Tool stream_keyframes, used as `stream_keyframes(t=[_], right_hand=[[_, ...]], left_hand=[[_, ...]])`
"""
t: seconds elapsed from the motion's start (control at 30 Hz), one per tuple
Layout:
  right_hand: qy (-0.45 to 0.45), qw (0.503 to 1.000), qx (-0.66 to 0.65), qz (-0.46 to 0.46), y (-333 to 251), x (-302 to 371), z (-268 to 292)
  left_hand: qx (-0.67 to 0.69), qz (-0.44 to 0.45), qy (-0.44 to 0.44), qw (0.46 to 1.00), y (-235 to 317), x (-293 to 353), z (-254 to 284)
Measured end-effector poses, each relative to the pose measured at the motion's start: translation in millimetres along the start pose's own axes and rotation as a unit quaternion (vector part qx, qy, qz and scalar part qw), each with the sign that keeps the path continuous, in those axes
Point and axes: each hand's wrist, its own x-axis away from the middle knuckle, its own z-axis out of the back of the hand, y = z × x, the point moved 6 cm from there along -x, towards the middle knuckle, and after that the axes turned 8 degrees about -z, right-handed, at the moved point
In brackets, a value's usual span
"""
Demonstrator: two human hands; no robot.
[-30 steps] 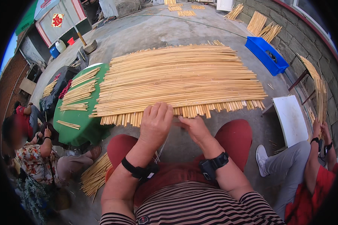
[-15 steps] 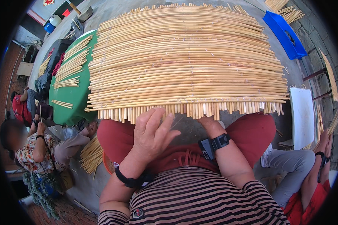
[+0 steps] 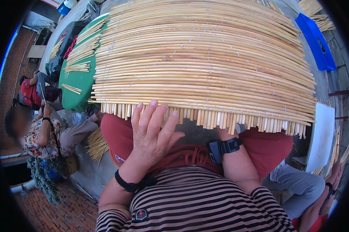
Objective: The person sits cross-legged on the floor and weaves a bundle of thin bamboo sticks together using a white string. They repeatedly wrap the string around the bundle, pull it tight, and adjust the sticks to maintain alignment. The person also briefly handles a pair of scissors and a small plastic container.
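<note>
A large mat of pale reed stalks [image 3: 197, 58], stitched with thin white thread, spreads out before me, its long stalks running left to right. Short stalk ends stick out below its near edge, pointing toward me. My left hand [image 3: 153, 129] lies at that near edge, left of the middle, fingers spread with the tips on the edge stalks; nothing shows in its grasp. My right hand [image 3: 224, 133] reaches beneath the mat's near edge, where the stalk ends hide its fingers. Only the wrist, with a black strapped device [image 3: 222, 150], is plain to see.
A green round table [image 3: 75, 91] with loose stalks stands at the left. Two people sit on the left, the nearer in a patterned shirt [image 3: 37, 137]. Another person's grey-trousered leg [image 3: 300, 185] is at lower right. A blue tray [image 3: 315, 42] and a white board [image 3: 321, 131] lie on the right.
My view has shifted, and the mat appears lower and larger. My left hand's fingers have straightened and now reach onto the edge stalks. My right hand stays beneath the edge.
</note>
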Motion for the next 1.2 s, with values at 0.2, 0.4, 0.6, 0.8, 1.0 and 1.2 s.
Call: stream_keyframes(t=[0.2, 0.4, 0.6, 0.8, 1.0, 1.2], right_hand=[[0.056, 0.983, 0.148, 0.092, -14.7, 0.3, -1.7], [0.169, 0.922, 0.29, 0.196, -33.6, -7.9, 2.1], [0.192, 0.895, 0.305, 0.264, -101.2, 23.8, 48.0], [0.06, 0.932, 0.249, 0.257, -186.1, 75.4, 131.8], [-0.105, 0.963, 0.163, 0.188, -234.0, 116.8, 176.4], [-0.074, 0.987, 0.009, 0.144, -265.0, 153.5, 156.2]], left_hand=[[-0.044, -0.017, 0.056, 0.997, -15.1, -5.8, -21.3], [-0.065, -0.076, 0.101, 0.99, 2.4, -41.1, 33.5], [-0.119, -0.132, 0.106, 0.978, 29.6, -65.7, 124.3], [-0.099, -0.155, 0.079, 0.98, 75.7, -63.7, 187.4], [-0.082, -0.086, 0.026, 0.993, 117.1, -52.1, 246.4], [-0.084, -0.164, 0.137, 0.973, 109.5, -24.7, 271.6]])
